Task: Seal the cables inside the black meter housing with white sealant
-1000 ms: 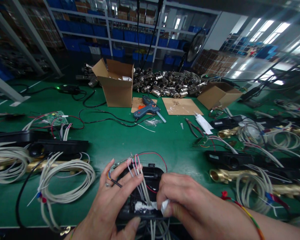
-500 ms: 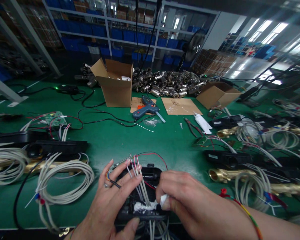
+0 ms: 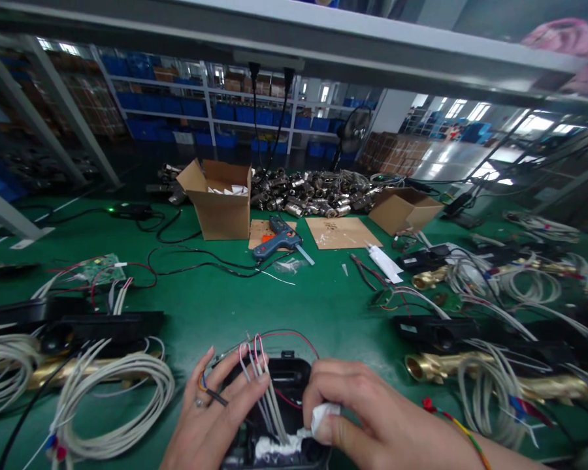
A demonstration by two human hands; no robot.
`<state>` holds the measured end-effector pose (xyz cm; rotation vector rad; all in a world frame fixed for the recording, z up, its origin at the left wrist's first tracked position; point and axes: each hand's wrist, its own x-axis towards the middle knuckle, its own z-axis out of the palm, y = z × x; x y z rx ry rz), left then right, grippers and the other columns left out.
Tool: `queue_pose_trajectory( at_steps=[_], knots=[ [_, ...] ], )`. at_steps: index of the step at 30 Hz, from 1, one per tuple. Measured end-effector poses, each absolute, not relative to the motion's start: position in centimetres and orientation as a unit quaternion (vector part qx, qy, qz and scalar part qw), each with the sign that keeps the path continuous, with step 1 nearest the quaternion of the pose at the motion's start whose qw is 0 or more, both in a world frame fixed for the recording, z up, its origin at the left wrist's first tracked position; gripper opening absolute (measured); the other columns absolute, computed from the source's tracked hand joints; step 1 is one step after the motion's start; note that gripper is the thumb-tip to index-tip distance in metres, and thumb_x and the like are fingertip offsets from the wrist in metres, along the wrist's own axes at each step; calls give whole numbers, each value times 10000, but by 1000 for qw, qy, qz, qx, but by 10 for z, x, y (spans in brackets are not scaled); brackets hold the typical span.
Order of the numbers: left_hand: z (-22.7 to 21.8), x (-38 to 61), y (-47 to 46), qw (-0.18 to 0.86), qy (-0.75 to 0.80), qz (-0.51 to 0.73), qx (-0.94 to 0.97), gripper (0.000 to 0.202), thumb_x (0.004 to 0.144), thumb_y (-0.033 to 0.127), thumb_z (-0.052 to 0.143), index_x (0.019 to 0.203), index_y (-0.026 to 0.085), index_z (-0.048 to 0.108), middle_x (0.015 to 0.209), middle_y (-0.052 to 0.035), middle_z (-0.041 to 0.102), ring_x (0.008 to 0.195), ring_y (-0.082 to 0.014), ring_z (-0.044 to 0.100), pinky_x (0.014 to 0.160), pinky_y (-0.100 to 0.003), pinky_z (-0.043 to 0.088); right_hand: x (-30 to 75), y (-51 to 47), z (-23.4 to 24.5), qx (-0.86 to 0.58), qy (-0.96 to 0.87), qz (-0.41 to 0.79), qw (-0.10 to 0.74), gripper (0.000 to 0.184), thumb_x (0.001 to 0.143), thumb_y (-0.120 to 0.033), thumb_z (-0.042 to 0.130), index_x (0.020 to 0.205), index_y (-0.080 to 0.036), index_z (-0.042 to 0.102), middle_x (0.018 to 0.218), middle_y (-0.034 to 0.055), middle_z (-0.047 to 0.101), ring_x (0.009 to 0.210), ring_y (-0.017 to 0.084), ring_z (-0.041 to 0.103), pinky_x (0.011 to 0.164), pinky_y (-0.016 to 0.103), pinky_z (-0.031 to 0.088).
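Note:
A black plastic housing [image 3: 294,372] lies at the bottom centre, with white paste [image 3: 277,449] around the foot of a bundle of grey wires [image 3: 272,408]. My left hand [image 3: 220,411] is on the left of the housing, its fingers bent around the upper wires and holding them to one side. A thin dark cable with coloured ends [image 3: 214,394] also runs across those fingers. On the other side, my right hand [image 3: 357,408] pinches a crumpled white wad, like tissue [image 3: 322,415], against the paste's right end. Its fingertips are partly hidden.
A glue gun [image 3: 277,243], pliers [image 3: 365,271] and a white tube [image 3: 385,264] lie ahead on the green bench. Cardboard boxes [image 3: 225,212] and piled metal fittings [image 3: 313,189] stand behind. Coiled grey cables [image 3: 122,418] and brass pipes [image 3: 451,365] flank both sides.
The view has tilted up, so the bench things sit lower and an overhead beam shows. My right hand has shifted slightly at the paste, and more of the white wad shows. My left hand keeps its hold.

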<state>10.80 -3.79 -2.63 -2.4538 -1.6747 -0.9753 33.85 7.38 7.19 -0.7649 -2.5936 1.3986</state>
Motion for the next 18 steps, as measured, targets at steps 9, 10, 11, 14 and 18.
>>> queue_pose_trajectory(
  at_steps=[9,10,11,14,18],
  knots=[
    [-12,114,-40,1,-544,-323,-774,615,873,498,430,1434,254,369,1353,-68,602,1351,-300,435,1179,-535,217,339,78,64,-260,-757,586,126,236,887,-405,571,848,-186,648,848,20,576,796,166,515,730,322,368],
    [-12,114,-40,2,-545,-323,-774,613,871,486,439,1435,255,368,1348,-67,605,1350,-300,436,1179,-535,218,339,79,61,-254,-730,618,145,275,875,-449,591,843,-183,650,841,19,562,785,163,502,715,316,363],
    [-12,114,-40,2,-546,-322,-773,613,870,473,448,1437,256,365,1346,-66,607,1349,-299,437,1178,-536,221,339,80,59,-250,-696,652,164,302,855,-480,618,835,-180,650,831,15,547,772,158,490,700,307,355],
    [-10,114,-40,1,-547,-322,-772,616,871,451,457,1446,257,351,1353,-68,601,1350,-301,435,1175,-544,227,338,79,53,-253,-581,739,229,321,788,-485,713,792,-174,634,789,-5,508,734,136,449,670,277,322],
    [-14,111,-38,2,-547,-312,-776,630,885,495,433,1460,259,331,1375,-63,584,1366,-306,417,1177,-543,226,338,83,52,-249,-461,789,320,307,745,-440,768,761,-185,599,720,-29,468,676,119,392,635,254,307]
  ],
)
